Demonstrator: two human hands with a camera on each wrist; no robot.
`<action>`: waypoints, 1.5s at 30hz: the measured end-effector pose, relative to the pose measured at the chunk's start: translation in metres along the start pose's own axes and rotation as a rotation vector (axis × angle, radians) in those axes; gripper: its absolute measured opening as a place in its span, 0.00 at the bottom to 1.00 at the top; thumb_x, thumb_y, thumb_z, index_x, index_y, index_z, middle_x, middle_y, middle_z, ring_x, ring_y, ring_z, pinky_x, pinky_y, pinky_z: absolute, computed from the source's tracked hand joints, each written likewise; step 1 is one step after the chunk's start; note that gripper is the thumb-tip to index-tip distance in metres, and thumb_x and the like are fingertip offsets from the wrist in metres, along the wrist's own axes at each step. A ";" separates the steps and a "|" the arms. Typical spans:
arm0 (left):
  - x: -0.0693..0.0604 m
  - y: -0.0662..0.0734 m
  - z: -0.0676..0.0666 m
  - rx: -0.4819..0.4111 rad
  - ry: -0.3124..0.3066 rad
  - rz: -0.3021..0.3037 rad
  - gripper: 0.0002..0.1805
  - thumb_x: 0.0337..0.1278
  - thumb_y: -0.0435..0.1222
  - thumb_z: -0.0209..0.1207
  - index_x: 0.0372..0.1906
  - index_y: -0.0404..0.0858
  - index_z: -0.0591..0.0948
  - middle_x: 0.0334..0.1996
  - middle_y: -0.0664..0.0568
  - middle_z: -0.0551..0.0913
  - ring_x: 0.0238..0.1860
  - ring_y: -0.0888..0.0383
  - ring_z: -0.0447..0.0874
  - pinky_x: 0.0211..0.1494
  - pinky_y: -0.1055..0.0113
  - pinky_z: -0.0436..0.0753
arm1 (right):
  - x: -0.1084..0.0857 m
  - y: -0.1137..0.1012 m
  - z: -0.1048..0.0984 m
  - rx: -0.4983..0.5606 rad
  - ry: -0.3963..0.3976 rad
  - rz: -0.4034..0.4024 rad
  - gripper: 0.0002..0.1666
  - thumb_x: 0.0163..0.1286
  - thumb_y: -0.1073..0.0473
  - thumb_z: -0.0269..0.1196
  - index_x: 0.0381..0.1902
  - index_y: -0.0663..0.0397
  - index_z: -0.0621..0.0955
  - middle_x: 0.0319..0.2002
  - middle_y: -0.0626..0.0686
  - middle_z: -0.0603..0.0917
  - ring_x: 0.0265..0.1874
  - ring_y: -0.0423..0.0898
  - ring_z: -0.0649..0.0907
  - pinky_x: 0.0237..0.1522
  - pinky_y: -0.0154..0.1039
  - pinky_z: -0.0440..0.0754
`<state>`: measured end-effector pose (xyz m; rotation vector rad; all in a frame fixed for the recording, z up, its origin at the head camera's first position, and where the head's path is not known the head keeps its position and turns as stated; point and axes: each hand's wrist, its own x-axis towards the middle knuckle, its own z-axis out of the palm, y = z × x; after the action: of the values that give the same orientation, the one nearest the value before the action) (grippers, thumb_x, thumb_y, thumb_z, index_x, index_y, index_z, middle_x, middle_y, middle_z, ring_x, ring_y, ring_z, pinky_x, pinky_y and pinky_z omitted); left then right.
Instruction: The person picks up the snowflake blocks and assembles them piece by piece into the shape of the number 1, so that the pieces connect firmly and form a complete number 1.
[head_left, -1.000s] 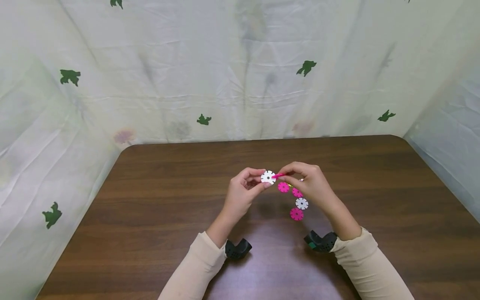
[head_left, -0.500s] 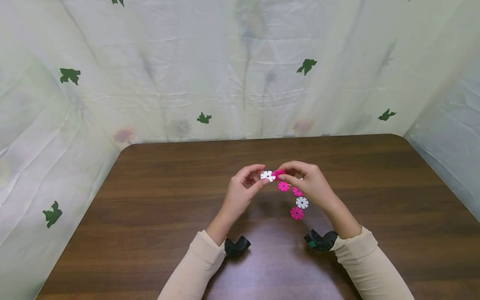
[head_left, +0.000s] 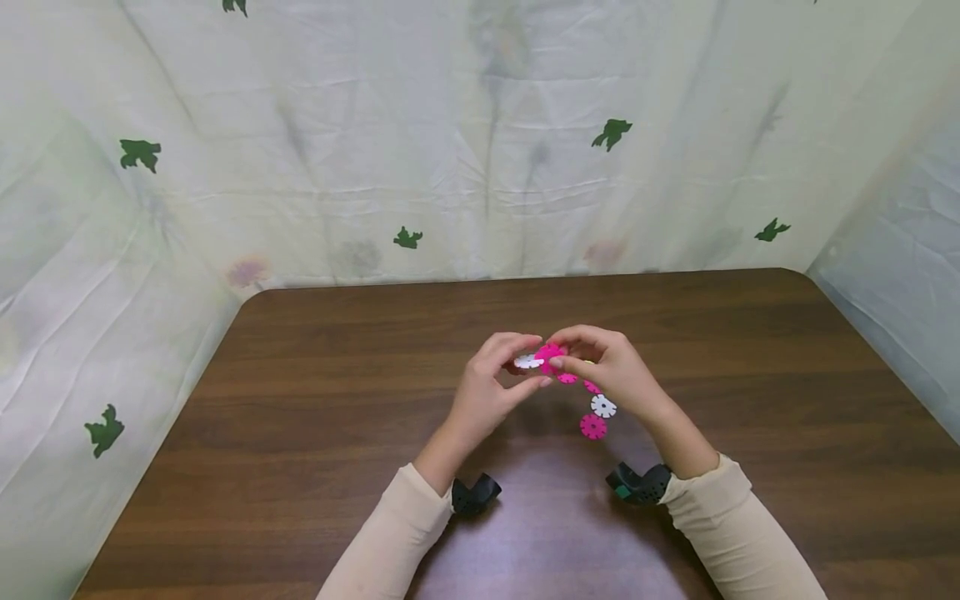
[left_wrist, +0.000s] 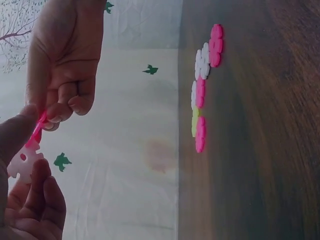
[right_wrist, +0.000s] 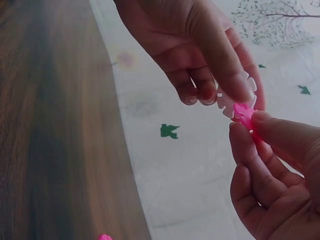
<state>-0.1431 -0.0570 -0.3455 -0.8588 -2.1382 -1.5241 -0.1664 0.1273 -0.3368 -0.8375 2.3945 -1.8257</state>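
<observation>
Where the brown tabletop (head_left: 337,417) rounds off at its far left corner, we see pale cloth (head_left: 337,125) hanging behind it, marked with green bird-like shapes (head_left: 140,153). Inward from the left edge, a cream left sleeve (head_left: 405,525) reaches up from below, with a black device (head_left: 476,495) at its cuff. Past the cuff we find the left hand (head_left: 483,379), raised above the tabletop, its thumb and fingers bent toward each other with only a small gap, in which they pinch a notched white disc (head_left: 527,362). From the head we see this disc tilted into a narrow oval. Just to its right, a notched pink disc (head_left: 550,354) turns its face more toward us; the two rims meet at an angle, though we cannot tell how deeply they are slotted together. Both are off the surface, right of the tabletop's middle and well in from its far edge.

Next comes a bent row of discs (left_wrist: 201,90) lying on the tabletop: a pink piece (left_wrist: 200,134) at its left end, a yellow-green piece (left_wrist: 195,122), then white and pink ones, curving round to a nearest pink piece (head_left: 593,427). Partly covering that row, we see the right hand (head_left: 615,367), nearly closed, gripping the pink disc between thumb and fingers. Farthest right, another cream sleeve (head_left: 742,525) slants toward the lower right.
</observation>
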 end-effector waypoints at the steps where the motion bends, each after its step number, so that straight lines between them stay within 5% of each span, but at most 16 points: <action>1: 0.000 0.000 0.001 0.014 -0.002 0.016 0.22 0.36 0.23 0.67 0.44 0.26 0.77 0.41 0.38 0.75 0.36 0.48 0.75 0.36 0.61 0.78 | 0.000 0.003 0.000 0.027 -0.005 0.005 0.13 0.56 0.72 0.62 0.41 0.65 0.77 0.33 0.58 0.80 0.28 0.52 0.80 0.28 0.39 0.79; 9: 0.000 -0.001 0.004 0.065 0.038 0.053 0.19 0.35 0.22 0.67 0.41 0.26 0.78 0.36 0.40 0.76 0.33 0.50 0.75 0.33 0.66 0.78 | 0.003 0.018 0.003 0.068 -0.003 0.009 0.14 0.56 0.68 0.63 0.42 0.62 0.76 0.34 0.57 0.79 0.27 0.52 0.80 0.27 0.38 0.78; 17: 0.001 -0.005 0.002 0.077 0.066 0.081 0.19 0.35 0.23 0.67 0.40 0.27 0.79 0.34 0.42 0.78 0.31 0.51 0.76 0.32 0.65 0.78 | -0.004 -0.013 -0.004 -0.054 0.030 0.008 0.20 0.55 0.72 0.63 0.47 0.66 0.73 0.36 0.61 0.77 0.34 0.51 0.79 0.33 0.37 0.77; 21: 0.002 0.000 0.000 0.074 0.076 0.090 0.20 0.33 0.20 0.67 0.40 0.25 0.78 0.33 0.39 0.78 0.30 0.49 0.76 0.31 0.62 0.78 | -0.009 -0.011 -0.013 -0.104 0.039 0.001 0.23 0.55 0.71 0.64 0.50 0.65 0.72 0.39 0.60 0.77 0.36 0.51 0.78 0.37 0.35 0.76; 28: 0.003 0.001 -0.002 0.069 0.083 0.095 0.20 0.33 0.20 0.67 0.40 0.24 0.78 0.33 0.39 0.78 0.30 0.48 0.76 0.30 0.62 0.78 | -0.019 0.024 -0.032 -0.199 0.045 0.021 0.25 0.55 0.65 0.66 0.51 0.57 0.73 0.38 0.57 0.77 0.34 0.45 0.77 0.33 0.35 0.76; 35: 0.004 -0.001 -0.003 0.072 0.087 0.092 0.20 0.35 0.21 0.66 0.42 0.25 0.77 0.34 0.39 0.77 0.32 0.49 0.77 0.32 0.63 0.78 | -0.034 0.047 -0.040 -0.279 0.003 0.019 0.24 0.54 0.63 0.67 0.49 0.59 0.74 0.34 0.55 0.76 0.32 0.44 0.76 0.31 0.36 0.75; 45: 0.003 -0.001 -0.003 0.074 0.095 0.089 0.18 0.36 0.21 0.66 0.40 0.24 0.78 0.33 0.39 0.77 0.32 0.48 0.77 0.33 0.61 0.78 | -0.050 0.077 -0.045 -0.347 -0.090 0.119 0.23 0.54 0.62 0.67 0.48 0.60 0.75 0.33 0.53 0.77 0.30 0.44 0.76 0.31 0.35 0.75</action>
<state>-0.1461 -0.0588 -0.3429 -0.8277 -2.0468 -1.4051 -0.1694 0.2023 -0.4069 -0.7563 2.6779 -1.3226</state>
